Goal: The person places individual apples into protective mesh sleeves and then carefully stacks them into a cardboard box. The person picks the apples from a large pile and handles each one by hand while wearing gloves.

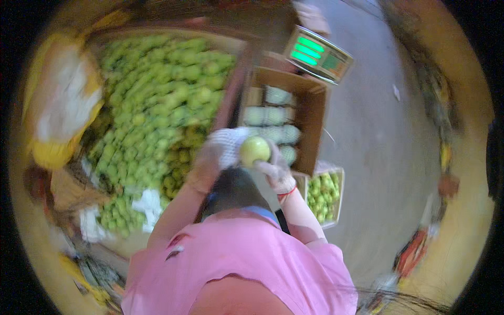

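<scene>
A pale green, round fruit (255,151) is held by my gloved right hand (275,165), its fingers along the right side and underneath. White foam netting (230,145) covers much of my left hand (214,155), which is close to the left side of the fruit; the fingers are blurred and partly hidden. Just beyond my hands stands an open cardboard box (313,122) with rows of fruits in foam nets (275,116). To the left, a large heap of green fruit (165,94) fills a wide bin.
A digital scale (319,55) with a lit green display stands beyond the box. A smaller crate (341,197) of green fruit is at the right, near my right forearm. The bin's raised edge (234,86) runs between heap and box. A yellow and white sack (65,94) lies far left.
</scene>
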A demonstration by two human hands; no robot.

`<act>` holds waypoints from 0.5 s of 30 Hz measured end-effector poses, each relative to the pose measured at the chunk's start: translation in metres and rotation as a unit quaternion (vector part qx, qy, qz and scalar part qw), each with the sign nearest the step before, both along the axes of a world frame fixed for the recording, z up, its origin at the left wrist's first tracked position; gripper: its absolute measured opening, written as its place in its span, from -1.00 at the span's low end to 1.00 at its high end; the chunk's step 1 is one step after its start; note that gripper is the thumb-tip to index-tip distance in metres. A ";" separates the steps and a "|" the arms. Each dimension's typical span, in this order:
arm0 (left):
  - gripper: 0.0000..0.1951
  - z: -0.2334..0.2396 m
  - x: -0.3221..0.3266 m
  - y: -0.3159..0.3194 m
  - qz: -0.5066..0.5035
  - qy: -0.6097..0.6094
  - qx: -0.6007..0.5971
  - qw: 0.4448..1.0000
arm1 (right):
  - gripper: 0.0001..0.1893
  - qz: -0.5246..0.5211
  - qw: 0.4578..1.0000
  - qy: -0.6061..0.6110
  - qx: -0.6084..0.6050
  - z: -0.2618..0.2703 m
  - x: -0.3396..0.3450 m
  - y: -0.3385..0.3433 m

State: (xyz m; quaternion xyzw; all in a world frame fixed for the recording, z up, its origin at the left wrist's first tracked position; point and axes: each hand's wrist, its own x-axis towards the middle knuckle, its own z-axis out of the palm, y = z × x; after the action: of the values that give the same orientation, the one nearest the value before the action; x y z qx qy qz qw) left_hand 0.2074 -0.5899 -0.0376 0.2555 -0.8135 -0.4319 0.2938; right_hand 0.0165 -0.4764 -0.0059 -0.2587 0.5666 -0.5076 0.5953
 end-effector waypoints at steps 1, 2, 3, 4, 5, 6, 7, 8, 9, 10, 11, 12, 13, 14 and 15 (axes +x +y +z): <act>-0.62 -0.010 0.013 0.004 0.039 0.116 0.198 0.972 | -0.19 -0.055 0.992 -0.105 0.038 -0.010 0.005 0.027; -0.62 -0.022 0.045 0.010 0.088 0.196 0.393 0.894 | -0.21 -0.059 0.979 -0.192 0.039 -0.008 0.005 0.049; -0.62 -0.030 0.070 0.009 0.146 0.249 0.568 0.771 | -0.24 -0.097 0.963 -0.245 0.059 -0.011 -0.002 0.077; -0.61 -0.036 0.084 0.001 0.156 0.195 0.499 0.830 | -0.27 -0.129 0.945 -0.292 0.070 -0.017 -0.017 0.109; -0.59 -0.041 0.099 -0.008 0.173 0.135 0.423 0.879 | -0.33 -0.172 0.906 -0.377 0.087 -0.017 -0.023 0.146; -0.57 -0.039 0.102 -0.010 0.196 0.154 0.442 0.861 | -0.42 -0.254 0.880 -0.380 0.129 -0.029 -0.023 0.184; -0.54 -0.038 0.102 -0.012 0.215 0.172 0.463 0.843 | -0.48 -0.318 0.852 -0.384 0.156 -0.049 -0.027 0.225; -0.53 -0.014 0.088 -0.016 0.219 0.169 0.467 0.840 | -0.55 -0.380 0.817 -0.391 0.185 -0.075 -0.028 0.265; -0.52 -0.001 0.084 -0.015 0.232 0.172 0.470 0.834 | -0.60 -0.461 0.782 -0.372 0.194 -0.097 -0.028 0.296; -0.52 0.004 0.080 -0.019 0.228 0.159 0.471 0.837 | -0.64 -0.532 0.744 -0.351 0.201 -0.118 -0.032 0.316; -0.51 0.006 0.076 -0.020 0.228 0.150 0.473 0.838 | -0.64 -0.601 0.714 -0.310 0.181 -0.142 -0.039 0.342; -0.50 0.009 0.081 -0.023 0.237 0.144 0.470 0.838 | -0.64 -0.657 0.685 -0.270 0.163 -0.162 -0.050 0.357; -0.48 -0.009 0.099 -0.030 0.300 0.116 0.450 0.833 | -0.59 -0.687 0.670 -0.242 0.144 -0.176 -0.062 0.357; -0.52 -0.007 0.106 -0.030 0.270 0.155 0.459 0.832 | -0.53 -0.712 0.655 -0.218 0.134 -0.185 -0.071 0.356; -0.55 0.001 0.112 -0.026 0.254 0.194 0.454 0.832 | -0.55 -0.648 0.727 -0.113 0.197 -0.190 -0.070 0.357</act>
State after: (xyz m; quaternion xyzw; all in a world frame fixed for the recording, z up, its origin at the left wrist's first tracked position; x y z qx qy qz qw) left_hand 0.3196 -0.6155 -0.0368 0.4690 -0.3589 -0.7033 0.3957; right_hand -0.0533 -0.1193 -0.1956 0.3535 0.6127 -0.6721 0.2189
